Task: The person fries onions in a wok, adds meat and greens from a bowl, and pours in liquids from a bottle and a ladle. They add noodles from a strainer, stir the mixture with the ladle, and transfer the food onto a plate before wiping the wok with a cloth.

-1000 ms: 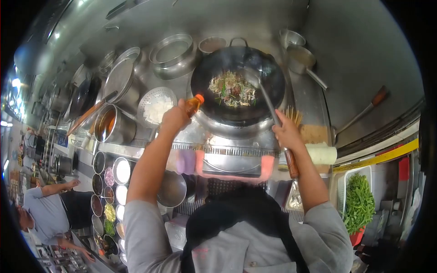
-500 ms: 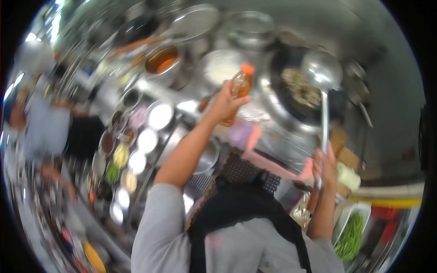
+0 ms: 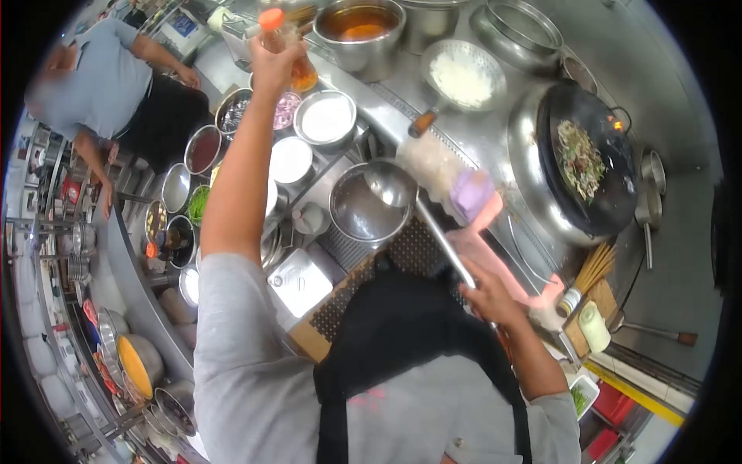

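Observation:
My left hand [image 3: 272,69], arm stretched out, is closed around a clear bottle [image 3: 304,75] with an orange cap and amber liquid low inside. It holds the bottle over the far end of the row of ingredient bowls. My right hand [image 3: 492,294] grips the long handle of a metal ladle [image 3: 444,238]. The ladle's bowl overlaps a round steel pot [image 3: 357,207] in front of me. To the right, chopped food [image 3: 580,161] lies in a dark wok [image 3: 614,189] on the stove, with a small flame at its far rim.
Nearby stand a pot of orange-brown liquid [image 3: 362,39] and a perforated pan with white contents [image 3: 464,76]. A pink cloth [image 3: 495,259] lies along the counter edge. Bowls of white powder [image 3: 325,117] and dark red paste [image 3: 203,149] fill the left side. Another person [image 3: 116,77] stands at far left.
The view has turned left. My left hand has carried the bottle away from the stove towards the ingredient bowls. The ladle has swung from over the wok to the steel pot.

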`<state>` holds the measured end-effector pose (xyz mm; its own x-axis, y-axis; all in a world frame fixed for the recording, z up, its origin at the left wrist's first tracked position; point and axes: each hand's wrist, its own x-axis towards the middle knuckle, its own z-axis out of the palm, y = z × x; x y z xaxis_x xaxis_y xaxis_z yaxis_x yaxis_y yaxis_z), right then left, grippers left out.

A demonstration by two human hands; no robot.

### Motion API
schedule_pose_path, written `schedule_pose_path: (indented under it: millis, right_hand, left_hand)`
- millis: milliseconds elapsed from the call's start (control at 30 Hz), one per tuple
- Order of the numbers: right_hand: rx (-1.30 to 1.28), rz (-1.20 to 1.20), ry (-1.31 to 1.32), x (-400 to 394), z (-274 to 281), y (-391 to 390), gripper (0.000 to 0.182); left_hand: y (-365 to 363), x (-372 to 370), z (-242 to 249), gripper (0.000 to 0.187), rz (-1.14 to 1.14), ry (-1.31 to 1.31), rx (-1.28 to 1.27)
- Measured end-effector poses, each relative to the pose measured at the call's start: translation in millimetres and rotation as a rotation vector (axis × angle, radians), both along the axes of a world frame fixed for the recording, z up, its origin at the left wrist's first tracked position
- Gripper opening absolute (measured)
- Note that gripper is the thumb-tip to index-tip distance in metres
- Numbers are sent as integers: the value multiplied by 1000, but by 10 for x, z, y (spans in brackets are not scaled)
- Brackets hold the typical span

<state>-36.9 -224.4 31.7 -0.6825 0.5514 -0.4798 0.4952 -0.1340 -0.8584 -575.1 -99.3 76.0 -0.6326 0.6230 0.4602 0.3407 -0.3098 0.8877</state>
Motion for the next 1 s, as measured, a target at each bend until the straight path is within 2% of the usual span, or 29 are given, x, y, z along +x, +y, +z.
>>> schedule_pose_path:
  millis: [33, 133, 200, 233, 300, 367, 400, 500, 600, 633, 733, 767, 833, 867, 933, 1000]
  right_hand:
    - [118, 44, 6, -61, -293, 2, 62]
    - [410, 126, 7, -290, -718, 96, 62]
    - [747, 190, 124, -352, -1173, 131, 62]
    - [621, 208, 10, -452, -1048, 129, 62]
    - [570, 200, -55, -622, -1117, 144, 62]
    - [535, 188, -110, -667, -1296, 105, 61]
    - [537, 180, -119, -717, -1482, 117, 61]
    - [491, 216, -186, -929, -1533, 143, 60]
    - [474, 236, -204, -973, -1765, 108, 61]
    - [478, 232, -197, -976, -1912, 77, 62]
    - [615, 240, -69, -964, -2178, 58, 63]
    - [245, 146, -94, -940, -2230, 103, 64]
    - [-492, -44, -138, -970, -2135, 226, 66]
    - [-550, -108, -103, -943, -2071, 244, 66]
    - [-667, -241, -32, -820, -1879, 220, 67]
    - [-751, -212, 8, -669, -1655, 296, 66]
  left_hand:
    - [32, -55, -28, 70, -2, -14, -4]
    - [295, -534, -531, 72, 65, 146, -10]
    - [280, -473, -590, 74, 56, 72, -77]
    - [245, -394, -545, 74, 52, 38, -124]
    - [190, -252, -537, 74, 95, 61, -222]
    - [442, -709, -1180, 74, 179, 192, -212]
    - [494, -812, -1324, 75, 195, 223, -189]
    - [326, -518, -1241, 73, 187, 83, -296]
    - [233, -473, -1303, 67, 83, 64, -319]
    - [183, -444, -1260, 68, -42, -58, -379]
    - [97, -365, -1143, 79, 313, 465, -360]
    - [63, -373, -1105, 88, 281, 383, -321]
    - [-76, -460, -1005, 87, 268, 486, -280]
    - [-153, -471, -972, 86, 259, 537, -259]
    - [-549, -123, -678, 80, 195, 454, -253]
    - [-956, 185, -521, 74, 136, 437, -244]
